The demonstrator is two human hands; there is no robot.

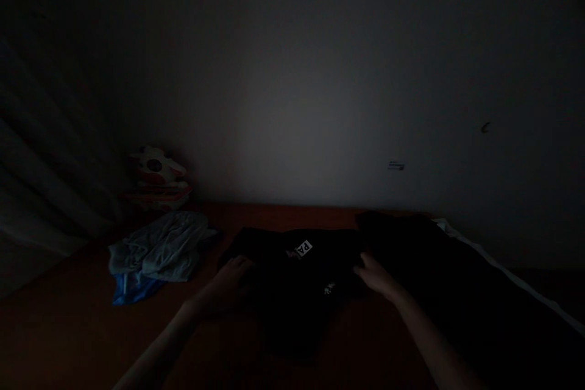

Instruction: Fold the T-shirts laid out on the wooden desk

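Note:
A black shirt [297, 292] lies spread on the reddish-brown surface in front of me, with a white printed patch [303, 248] near its upper edge and a small white print lower down. On its left side my left hand [234, 271] has its fingers curled onto the dark cloth. At the right side my right hand [371, 271] is pinching the shirt's edge between thumb and fingers. The picture is very dark, so folds and the shirt's exact outline are hard to make out.
Crumpled grey and blue clothes [164, 250] lie to the left. Behind them a cow-like toy [156, 167] sits on a stack at the wall. A large black cloth [439, 280] with a light edge covers the right side. A curtain [41, 164] hangs at far left.

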